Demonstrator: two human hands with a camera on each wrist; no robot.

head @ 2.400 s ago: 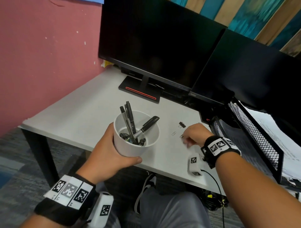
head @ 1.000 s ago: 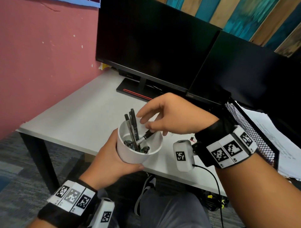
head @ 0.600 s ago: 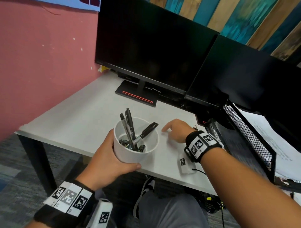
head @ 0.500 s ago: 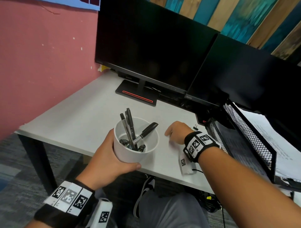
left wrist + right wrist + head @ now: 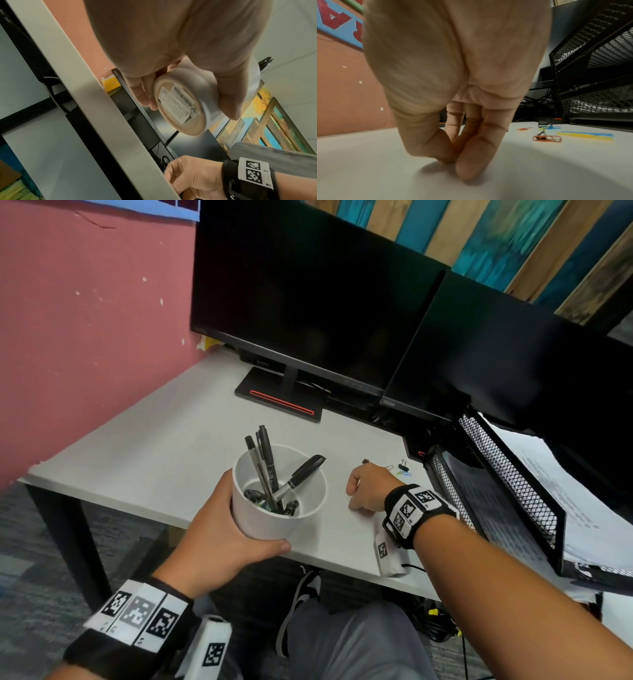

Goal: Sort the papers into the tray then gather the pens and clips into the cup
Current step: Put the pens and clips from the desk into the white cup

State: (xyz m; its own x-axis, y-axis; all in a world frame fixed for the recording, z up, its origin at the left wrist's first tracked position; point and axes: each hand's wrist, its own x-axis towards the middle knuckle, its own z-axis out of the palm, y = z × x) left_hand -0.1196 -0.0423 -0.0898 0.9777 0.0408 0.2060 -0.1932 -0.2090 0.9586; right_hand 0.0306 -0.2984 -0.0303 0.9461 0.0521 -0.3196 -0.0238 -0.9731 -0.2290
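Note:
My left hand [image 5: 255, 530] grips the white cup [image 5: 298, 518] just off the table's front edge; its labelled base [image 5: 181, 108] shows in the left wrist view. Black pens [image 5: 265, 463] and a marker [image 5: 301, 472] stand in it. To the cup's right, my right hand [image 5: 349, 499] rests on the table with thumb and fingertips [image 5: 467, 169] pinched together on a silver paper clip that is almost hidden. Beyond it lie a black binder clip [image 5: 403, 467] and coloured paper clips [image 5: 547, 139]. Papers [image 5: 561, 491] lie on the black mesh tray [image 5: 510, 474] at the right.
Two dark monitors [image 5: 308, 302] [image 5: 513, 354] stand along the back, one on a flat stand [image 5: 279, 402]. The pink wall [image 5: 85, 337] closes off the left. Bare grey tabletop [image 5: 154, 453] stretches left of the cup.
My right hand rose from the clips to the cup's mouth, then dropped back to the table right of the cup and closed its fingertips into a pinch. The cup barely moved.

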